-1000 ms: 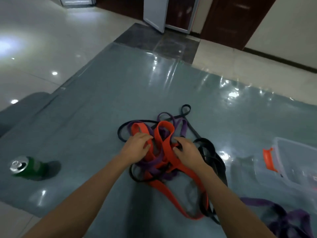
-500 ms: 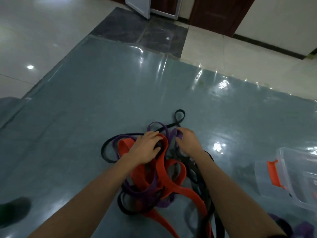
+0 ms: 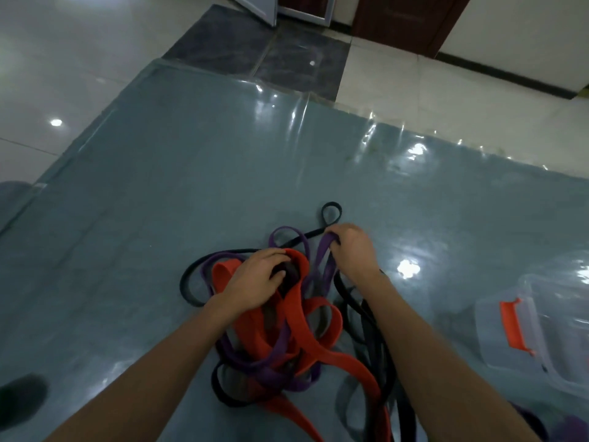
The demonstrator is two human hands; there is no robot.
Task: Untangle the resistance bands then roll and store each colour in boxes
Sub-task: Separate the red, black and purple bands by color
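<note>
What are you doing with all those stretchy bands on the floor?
A person is untangling a heap of resistance bands on a mat. The left hand grips a red band, the right hand holds a purple band, and black bands are woven through both. A clear box waits on the right.

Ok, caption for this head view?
Untangling: left hand grips the red band, right hand holds a purple band, clear box nearby.

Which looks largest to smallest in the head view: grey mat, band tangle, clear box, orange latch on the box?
1. grey mat
2. band tangle
3. clear box, though the frame edge cuts it off, so its full size is unsure
4. orange latch
</note>
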